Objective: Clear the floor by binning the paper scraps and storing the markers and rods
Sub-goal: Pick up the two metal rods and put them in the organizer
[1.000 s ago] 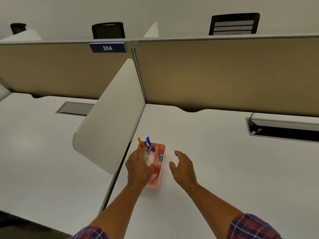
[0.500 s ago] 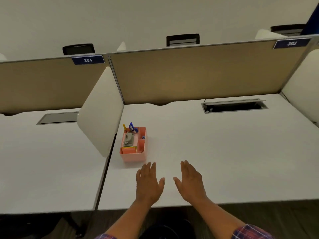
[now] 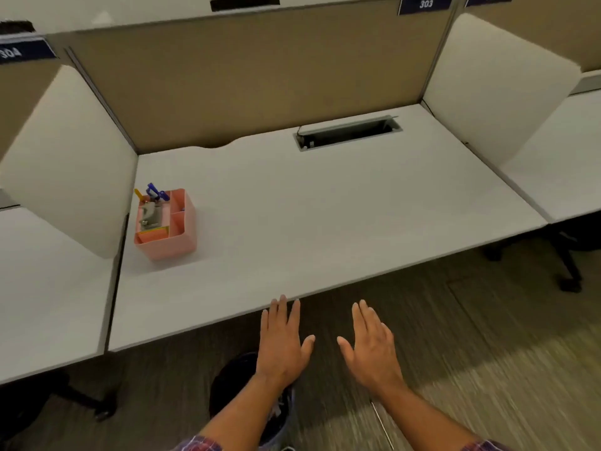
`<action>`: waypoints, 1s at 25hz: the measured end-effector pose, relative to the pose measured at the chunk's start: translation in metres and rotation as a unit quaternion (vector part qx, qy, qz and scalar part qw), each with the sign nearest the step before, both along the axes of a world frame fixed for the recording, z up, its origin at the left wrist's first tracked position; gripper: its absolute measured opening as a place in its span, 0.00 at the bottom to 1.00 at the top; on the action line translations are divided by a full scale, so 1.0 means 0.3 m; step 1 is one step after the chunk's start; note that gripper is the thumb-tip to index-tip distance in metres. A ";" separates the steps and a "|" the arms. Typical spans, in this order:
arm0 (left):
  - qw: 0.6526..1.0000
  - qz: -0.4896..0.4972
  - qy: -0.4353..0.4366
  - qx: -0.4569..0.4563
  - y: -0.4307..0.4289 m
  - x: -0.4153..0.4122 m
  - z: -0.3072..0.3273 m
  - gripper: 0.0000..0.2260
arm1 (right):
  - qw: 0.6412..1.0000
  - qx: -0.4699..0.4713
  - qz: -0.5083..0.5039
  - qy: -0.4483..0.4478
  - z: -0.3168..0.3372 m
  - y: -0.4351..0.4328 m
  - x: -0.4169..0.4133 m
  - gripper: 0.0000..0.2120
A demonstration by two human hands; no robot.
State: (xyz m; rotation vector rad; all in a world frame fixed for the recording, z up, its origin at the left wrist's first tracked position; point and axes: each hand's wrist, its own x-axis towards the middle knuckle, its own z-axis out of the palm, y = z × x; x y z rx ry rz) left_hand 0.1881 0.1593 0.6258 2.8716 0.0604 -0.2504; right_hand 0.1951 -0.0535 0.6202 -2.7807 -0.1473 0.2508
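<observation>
A pink organizer box (image 3: 172, 242) stands on the white desk (image 3: 325, 229) at its left side, with blue and orange markers (image 3: 155, 192) sticking up from its back compartment. My left hand (image 3: 283, 343) and my right hand (image 3: 370, 346) hover flat and empty in front of the desk's front edge, fingers spread. Below my left forearm a dark bin (image 3: 234, 385) sits on the floor with paper scraps (image 3: 278, 410) inside. A thin rod (image 3: 382, 424) lies on the carpet just beside my right forearm.
Tan partitions and white side dividers (image 3: 65, 164) close in the desk. A cable slot (image 3: 348, 133) is set at the desk's back. Chair or desk legs (image 3: 569, 271) stand at the right on the carpet.
The view has pulled back and tilted down. My hands have withdrawn from the organizer past the desk edge, and the bin and floor have come into sight.
</observation>
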 end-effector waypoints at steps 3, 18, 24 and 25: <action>0.999 -0.027 0.032 0.006 -0.196 -0.063 -0.091 0.38 | 0.998 -0.015 -0.050 0.035 -0.086 -0.278 -0.116 0.38; 0.971 0.019 0.232 -0.062 -1.000 -0.455 -1.025 0.37 | 0.970 -0.095 -0.022 0.225 -1.049 -1.251 -0.494 0.36; 0.954 0.059 0.278 -0.091 -1.038 -0.436 -1.571 0.29 | 0.966 -0.039 -0.015 0.254 -1.585 -1.220 -0.490 0.29; 0.949 0.084 0.285 -0.106 -1.039 -0.431 -1.666 0.26 | 0.964 -0.032 -0.012 0.262 -1.664 -1.201 -0.476 0.28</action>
